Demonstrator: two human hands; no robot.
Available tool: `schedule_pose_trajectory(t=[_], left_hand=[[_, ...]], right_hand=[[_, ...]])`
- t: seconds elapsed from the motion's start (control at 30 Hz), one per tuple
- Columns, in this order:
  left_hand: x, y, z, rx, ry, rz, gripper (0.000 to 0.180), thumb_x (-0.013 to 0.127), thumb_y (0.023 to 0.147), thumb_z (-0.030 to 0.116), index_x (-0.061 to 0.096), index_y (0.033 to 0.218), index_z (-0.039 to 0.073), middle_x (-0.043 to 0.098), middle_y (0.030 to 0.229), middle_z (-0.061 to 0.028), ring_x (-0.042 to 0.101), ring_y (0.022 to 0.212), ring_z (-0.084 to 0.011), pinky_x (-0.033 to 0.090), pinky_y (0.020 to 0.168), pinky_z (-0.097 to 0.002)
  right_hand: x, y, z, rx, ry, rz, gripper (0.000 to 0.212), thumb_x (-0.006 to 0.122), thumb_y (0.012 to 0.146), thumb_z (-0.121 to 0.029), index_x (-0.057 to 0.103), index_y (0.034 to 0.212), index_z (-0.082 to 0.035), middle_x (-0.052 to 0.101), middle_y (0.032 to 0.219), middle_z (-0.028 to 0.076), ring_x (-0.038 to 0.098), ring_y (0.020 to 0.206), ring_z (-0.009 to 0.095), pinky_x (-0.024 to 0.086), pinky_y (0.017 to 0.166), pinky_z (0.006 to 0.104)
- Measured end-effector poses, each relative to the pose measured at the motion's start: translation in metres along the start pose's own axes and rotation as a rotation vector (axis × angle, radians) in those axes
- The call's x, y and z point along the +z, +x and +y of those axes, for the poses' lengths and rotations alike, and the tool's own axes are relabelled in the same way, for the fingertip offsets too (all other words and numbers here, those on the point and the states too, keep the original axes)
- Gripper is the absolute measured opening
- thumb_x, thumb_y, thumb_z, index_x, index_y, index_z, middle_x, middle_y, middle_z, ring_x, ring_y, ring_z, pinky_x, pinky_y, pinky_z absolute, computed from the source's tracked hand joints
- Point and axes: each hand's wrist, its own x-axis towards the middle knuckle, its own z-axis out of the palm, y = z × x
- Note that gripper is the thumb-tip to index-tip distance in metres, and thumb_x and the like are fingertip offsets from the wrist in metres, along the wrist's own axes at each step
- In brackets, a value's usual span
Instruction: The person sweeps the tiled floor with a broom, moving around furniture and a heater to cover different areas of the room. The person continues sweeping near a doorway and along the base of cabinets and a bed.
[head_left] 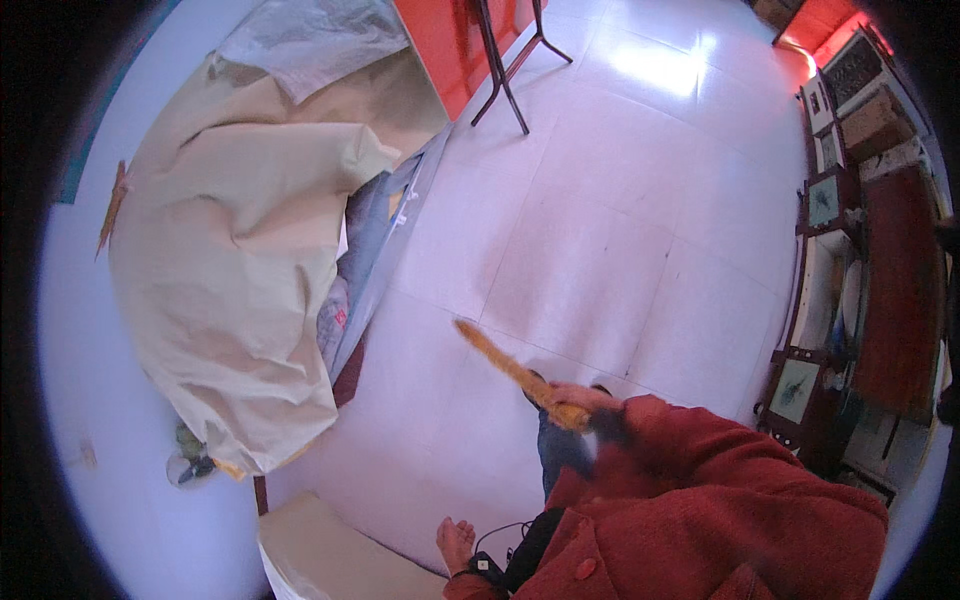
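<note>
My right hand [585, 397] is closed around one end of a long, yellowish-brown stick-like thing [500, 363] with a fuzzy outline. It slants away to the upper left over the floor, and its exact kind is not clear. Low in the view, my left hand [456, 543] is empty, its fingers loosely curled and partly apart. That hand is nearest to a beige-topped piece of furniture [330, 550]. A dark box with a cable [487, 566] sits by my left wrist.
A beige cloth [240, 250] drapes over a bulky pile at left, with a clear plastic sheet [310, 40] at its far end. Dark metal legs [505, 75] stand by an orange-red panel [440, 50]. Dark wooden cabinets [815, 370] line the right side. Pale tiles [600, 220] cover the floor.
</note>
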Motion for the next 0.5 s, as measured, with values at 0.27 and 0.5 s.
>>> schedule_pose_trajectory(t=[0.27,0.5], left_hand=[[0.009,0.049,0.094,0.028,0.08,-0.073,0.037,0.046,0.081,0.031,0.038,0.111,0.012,0.052,0.088,-0.0122,0.053,0.071,-0.0248,0.046,0.061,-0.0343],[0.021,0.088,0.138,-0.017,0.12,-0.083,0.037,0.048,0.081,0.031,0.039,0.111,0.012,0.051,0.087,-0.0123,0.052,0.069,-0.0247,0.046,0.059,-0.033]], right_hand=[[0.004,0.037,-0.019,-0.123,-0.152,0.038,0.024,0.054,0.073,-0.022,0.048,0.091,-0.007,0.051,0.068,0.005,0.053,0.055,0.014,0.043,0.044,0.0274],[-0.063,-0.01,-0.102,-0.151,0.218,0.495,0.026,0.051,0.072,-0.02,0.043,0.092,-0.005,0.051,0.065,0.009,0.051,0.048,0.019,0.044,0.04,0.0309]])
